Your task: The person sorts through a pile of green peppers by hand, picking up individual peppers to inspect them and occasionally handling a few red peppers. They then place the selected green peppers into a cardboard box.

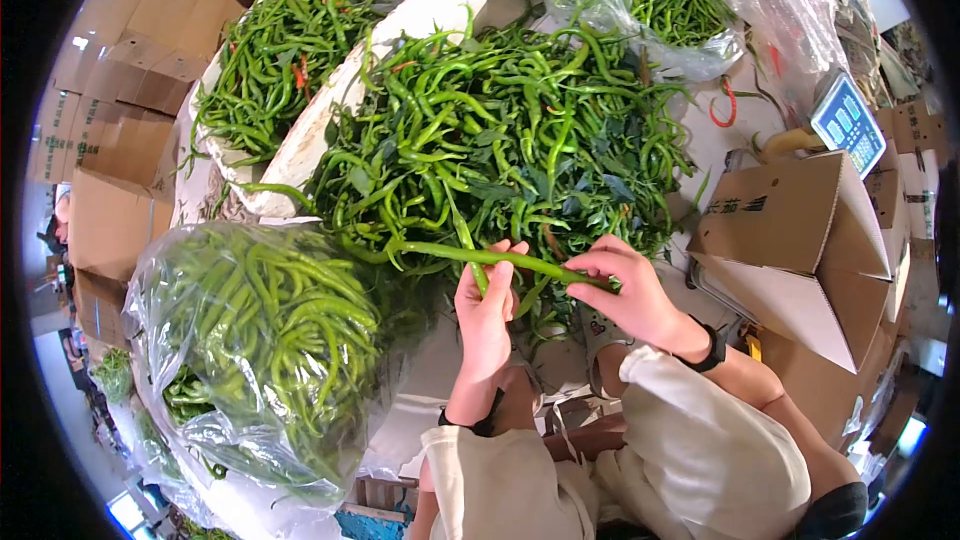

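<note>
Right grip pinches long glossy pepper

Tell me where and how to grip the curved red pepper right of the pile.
Probably pinch the red pepper across its curved middle, from above and the near side: it lies hooked on a pale surface, with the clear bag beyond it.

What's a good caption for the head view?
Both hands hold green peppers before a leafy pepper pile, beside a filled bag.
</note>
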The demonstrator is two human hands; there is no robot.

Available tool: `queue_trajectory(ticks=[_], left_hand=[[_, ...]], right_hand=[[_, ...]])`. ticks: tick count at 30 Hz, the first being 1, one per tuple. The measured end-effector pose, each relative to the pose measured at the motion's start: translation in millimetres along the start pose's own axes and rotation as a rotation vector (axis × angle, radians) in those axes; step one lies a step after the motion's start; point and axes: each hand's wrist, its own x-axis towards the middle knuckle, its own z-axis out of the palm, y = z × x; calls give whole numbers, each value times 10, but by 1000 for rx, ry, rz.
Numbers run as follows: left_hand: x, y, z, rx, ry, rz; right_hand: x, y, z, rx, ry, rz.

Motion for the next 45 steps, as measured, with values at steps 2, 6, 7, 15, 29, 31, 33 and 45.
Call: queue_trajectory(ticks=[2,6,7,15,29,31,33,45], left_hand=[[-9,35,-15,-59,39,-12],[-39,58,-18,-133,-5,14],[-42,56,-17,-147,-23,10],[-58,77,-52,-176,-160,22],[-117,80,-70,-95,-263,28],[-127,87,-66,-88,-250,24],[-130,90,-60,-89,-254,24],[-87,126,26,42,-62,-3]], right_hand=[[-49,-79,86,-83,17,-50],[-84,-76,179,-127,17,-82],[-88,-97,176,-114,2,-57],[-118,22,261,29,-99,-77],[-119,72,299,-8,-131,-33],[-119,70,298,-5,-128,-19],[-120,78,299,-6,-121,-20],[-122,64,255,159,-177,142]])
